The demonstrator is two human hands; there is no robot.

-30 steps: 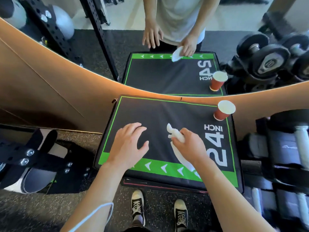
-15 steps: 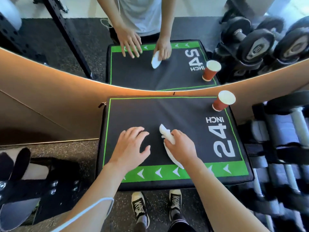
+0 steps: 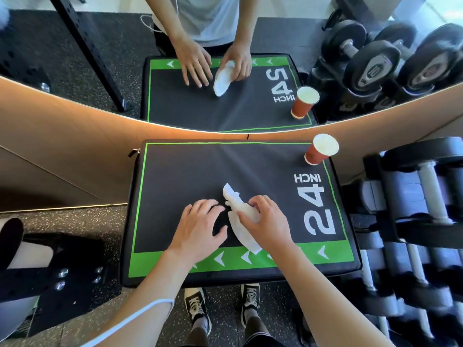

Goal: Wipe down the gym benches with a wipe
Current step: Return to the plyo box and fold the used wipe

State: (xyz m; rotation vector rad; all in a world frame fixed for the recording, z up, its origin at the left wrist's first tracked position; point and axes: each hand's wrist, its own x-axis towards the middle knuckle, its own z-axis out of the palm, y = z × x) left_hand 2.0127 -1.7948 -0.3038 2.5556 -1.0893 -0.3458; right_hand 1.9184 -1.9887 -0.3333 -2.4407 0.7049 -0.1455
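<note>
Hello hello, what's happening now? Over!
Right hand grips wipe on pad. Left hand flat beside it. Paper cup on far right corner.

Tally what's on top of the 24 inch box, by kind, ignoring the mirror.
Hands: 2, the left hand resting flat and the right hand gripping the wipe
White wipe: 1
Red paper cup: 1, at the far right corner
Total: 4 on the box
</note>
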